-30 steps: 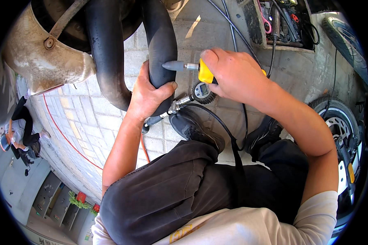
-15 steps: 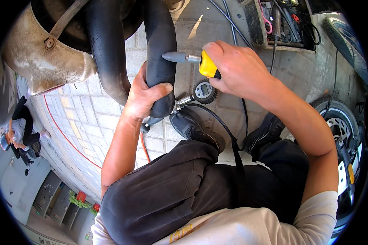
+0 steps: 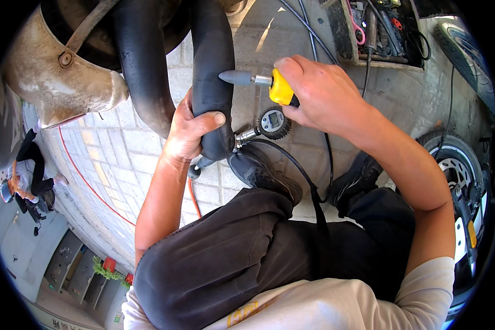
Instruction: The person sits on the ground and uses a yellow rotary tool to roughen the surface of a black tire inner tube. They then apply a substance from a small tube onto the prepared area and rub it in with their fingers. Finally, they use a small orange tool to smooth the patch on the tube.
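A black inner tube [image 3: 210,71] loops down from the wheel at upper left. My left hand [image 3: 190,129] is wrapped round its lower bend, thumb across the front and fingers behind. In my right hand [image 3: 319,93] is a yellow-handled tool with a grey cone-shaped tip [image 3: 235,77] on a metal shank. That tip points left and overlaps the tube's right side; whether it presses on the rubber, I cannot tell. Just below, a round digital tyre pressure gauge [image 3: 273,120] with a metal fitting and black hose lies near my shoe.
A toolbox [image 3: 388,61] full of hand tools stands at upper right. Two wheels are at the right, one with a brake disc [image 3: 456,170]. A dirty cream vehicle panel [image 3: 66,71] is at upper left. Black hoses and a red cord [image 3: 88,184] cross the paving. Another person [image 3: 27,170] sits far left.
The held section of tube and my left hand have shifted slightly left. My right hand with the yellow-handled tool has hardly moved.
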`<state>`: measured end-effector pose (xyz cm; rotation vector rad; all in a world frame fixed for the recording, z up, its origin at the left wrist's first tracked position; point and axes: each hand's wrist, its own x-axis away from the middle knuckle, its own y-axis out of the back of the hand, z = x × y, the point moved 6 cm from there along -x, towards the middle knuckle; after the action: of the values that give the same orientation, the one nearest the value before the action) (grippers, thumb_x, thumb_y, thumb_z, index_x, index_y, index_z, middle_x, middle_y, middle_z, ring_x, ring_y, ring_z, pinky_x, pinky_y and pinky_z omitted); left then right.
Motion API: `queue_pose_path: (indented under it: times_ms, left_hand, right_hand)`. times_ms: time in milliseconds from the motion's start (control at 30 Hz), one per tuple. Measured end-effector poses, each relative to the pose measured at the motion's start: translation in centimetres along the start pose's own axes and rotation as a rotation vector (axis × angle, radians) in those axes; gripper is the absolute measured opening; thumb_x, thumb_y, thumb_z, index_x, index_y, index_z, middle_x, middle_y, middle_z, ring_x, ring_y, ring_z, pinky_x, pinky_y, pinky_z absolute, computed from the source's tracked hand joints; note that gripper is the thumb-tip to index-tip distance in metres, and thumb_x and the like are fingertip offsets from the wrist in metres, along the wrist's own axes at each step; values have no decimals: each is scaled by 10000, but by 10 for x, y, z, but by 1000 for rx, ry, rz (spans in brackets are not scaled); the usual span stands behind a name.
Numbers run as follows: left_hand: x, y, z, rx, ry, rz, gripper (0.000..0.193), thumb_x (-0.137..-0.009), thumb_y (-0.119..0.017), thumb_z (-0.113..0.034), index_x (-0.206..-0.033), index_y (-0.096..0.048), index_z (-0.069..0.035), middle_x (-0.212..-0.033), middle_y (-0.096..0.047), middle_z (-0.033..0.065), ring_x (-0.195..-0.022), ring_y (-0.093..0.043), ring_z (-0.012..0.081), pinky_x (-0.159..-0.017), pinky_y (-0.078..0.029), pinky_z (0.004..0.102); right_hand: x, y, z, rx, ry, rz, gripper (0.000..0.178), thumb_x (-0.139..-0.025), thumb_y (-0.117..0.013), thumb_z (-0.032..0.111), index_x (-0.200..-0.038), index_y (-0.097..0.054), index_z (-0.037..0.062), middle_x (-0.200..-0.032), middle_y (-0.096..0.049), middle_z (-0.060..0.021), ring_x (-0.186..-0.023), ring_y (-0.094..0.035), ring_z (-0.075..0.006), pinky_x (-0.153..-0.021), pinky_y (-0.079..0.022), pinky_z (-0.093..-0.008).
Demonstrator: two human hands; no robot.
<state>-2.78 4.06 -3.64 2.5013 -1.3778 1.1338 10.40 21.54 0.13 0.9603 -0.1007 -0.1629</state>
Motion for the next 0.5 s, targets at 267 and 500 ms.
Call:
queue_pose_path:
  times_ms: [267, 500]
  left_hand:
    - [0, 3, 5, 118, 10, 24, 632, -673, -787, -113, -1232, -521, 14, -955, -641, 104, -780, -650, 190, -735, -564, 329]
    - [2, 0, 4, 174, 1, 45, 560, -683, -776, -101, -1178, -534, 5, -959, -642, 132, -778, -655, 215, -721, -568, 345]
  right_hand:
    - [0, 0, -2, 2, 2, -5, 456, -684, -810, 155, -1006, -523, 10, -907, -641, -158, -772, -687, -351, -648, -570, -431]
    - [3, -2, -2, -3, -3, 3, 470, -674, -822, 165, -1001, -521, 11, -901, -634, -157, -785, -684, -349, -644, -568, -434]
